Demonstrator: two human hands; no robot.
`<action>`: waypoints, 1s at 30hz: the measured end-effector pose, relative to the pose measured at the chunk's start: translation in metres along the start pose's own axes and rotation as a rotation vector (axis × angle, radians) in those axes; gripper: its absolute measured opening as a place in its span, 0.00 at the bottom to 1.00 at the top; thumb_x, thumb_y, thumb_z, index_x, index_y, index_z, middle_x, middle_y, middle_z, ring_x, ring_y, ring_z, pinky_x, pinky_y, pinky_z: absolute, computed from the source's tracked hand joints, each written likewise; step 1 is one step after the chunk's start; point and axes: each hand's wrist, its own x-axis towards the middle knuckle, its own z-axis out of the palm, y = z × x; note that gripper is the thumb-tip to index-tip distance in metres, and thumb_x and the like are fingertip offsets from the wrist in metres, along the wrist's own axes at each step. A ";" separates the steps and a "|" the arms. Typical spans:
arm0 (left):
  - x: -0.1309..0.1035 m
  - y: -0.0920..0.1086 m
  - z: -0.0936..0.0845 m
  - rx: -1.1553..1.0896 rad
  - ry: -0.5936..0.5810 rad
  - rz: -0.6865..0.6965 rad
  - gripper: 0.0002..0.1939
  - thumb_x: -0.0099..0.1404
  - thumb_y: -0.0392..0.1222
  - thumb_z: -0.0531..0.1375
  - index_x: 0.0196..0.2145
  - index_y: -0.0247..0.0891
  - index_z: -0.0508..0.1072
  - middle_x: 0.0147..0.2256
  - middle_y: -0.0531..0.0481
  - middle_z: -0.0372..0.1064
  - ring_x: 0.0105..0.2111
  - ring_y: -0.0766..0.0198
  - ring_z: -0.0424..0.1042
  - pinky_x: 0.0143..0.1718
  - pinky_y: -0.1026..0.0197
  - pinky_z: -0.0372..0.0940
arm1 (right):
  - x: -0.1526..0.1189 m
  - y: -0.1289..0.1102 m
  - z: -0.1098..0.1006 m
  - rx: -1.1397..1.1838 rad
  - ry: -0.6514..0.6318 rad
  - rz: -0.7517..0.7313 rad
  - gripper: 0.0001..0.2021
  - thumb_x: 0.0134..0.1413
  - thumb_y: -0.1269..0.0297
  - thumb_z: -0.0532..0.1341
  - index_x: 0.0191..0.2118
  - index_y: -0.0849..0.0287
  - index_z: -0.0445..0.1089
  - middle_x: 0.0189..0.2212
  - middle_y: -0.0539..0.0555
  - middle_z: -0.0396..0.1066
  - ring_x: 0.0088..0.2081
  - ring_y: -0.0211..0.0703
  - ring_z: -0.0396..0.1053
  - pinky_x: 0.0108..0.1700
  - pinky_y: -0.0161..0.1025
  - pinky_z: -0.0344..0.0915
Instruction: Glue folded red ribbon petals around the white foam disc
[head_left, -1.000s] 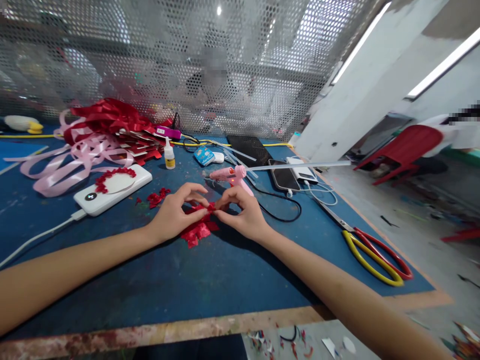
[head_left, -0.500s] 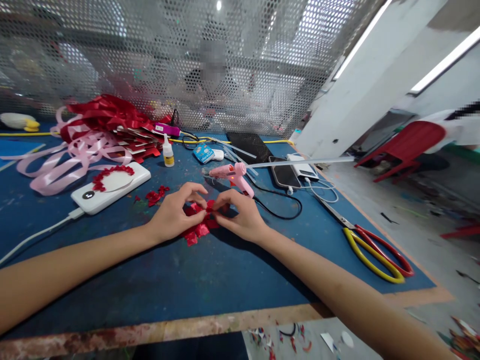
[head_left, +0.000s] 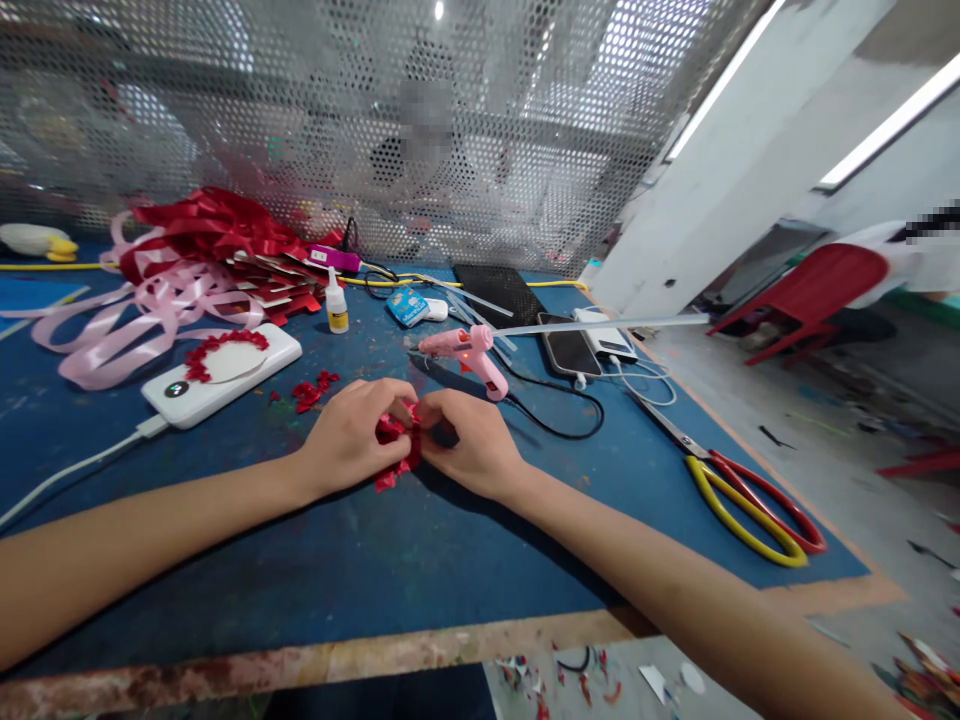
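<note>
Crumpled red ribbon (head_left: 389,430) is pinched between both hands above the blue table mat (head_left: 300,570). My left hand (head_left: 360,437) grips its left side with thumb and fingers. From the right, my right hand (head_left: 471,440) closes on the same ribbon, fingertips touching those of the left. Part of the ribbon is hidden by the fingers. Just behind my right hand lies a pink glue gun (head_left: 469,352). Small red scraps (head_left: 311,392) rest behind my left hand. A white disc edged with red ruffles (head_left: 232,362) sits on a white power bank (head_left: 281,352).
Red ribbons (head_left: 217,225) and pink ribbon loops (head_left: 97,350) are heaped at the back left, near a glue bottle (head_left: 337,310). Large scissors (head_left: 750,510), a phone (head_left: 570,350) and cables lie at right. A perforated metal screen (head_left: 300,130) stands behind.
Both hands have turned slightly and drawn closer around the ribbon, with the fingers more curled. Less of the red ribbon shows between them.
</note>
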 end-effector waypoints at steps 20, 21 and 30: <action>-0.003 0.001 0.001 0.043 0.007 0.050 0.12 0.49 0.30 0.56 0.31 0.42 0.60 0.27 0.56 0.67 0.30 0.63 0.69 0.31 0.62 0.61 | -0.005 -0.002 0.007 -0.291 0.004 -0.212 0.06 0.51 0.72 0.53 0.34 0.58 0.64 0.22 0.50 0.69 0.24 0.38 0.63 0.27 0.35 0.49; -0.003 0.001 0.000 0.045 0.008 0.050 0.12 0.49 0.30 0.56 0.31 0.42 0.60 0.27 0.56 0.67 0.29 0.63 0.69 0.31 0.62 0.61 | -0.005 -0.002 0.007 -0.288 0.009 -0.215 0.06 0.51 0.72 0.53 0.34 0.58 0.64 0.22 0.50 0.69 0.24 0.38 0.63 0.27 0.35 0.49; -0.003 0.001 0.000 0.052 0.034 0.116 0.11 0.50 0.30 0.55 0.30 0.41 0.60 0.27 0.56 0.66 0.28 0.64 0.67 0.30 0.63 0.60 | -0.005 -0.002 0.007 -0.302 0.024 -0.234 0.06 0.51 0.72 0.51 0.33 0.58 0.63 0.21 0.49 0.68 0.23 0.37 0.61 0.26 0.35 0.49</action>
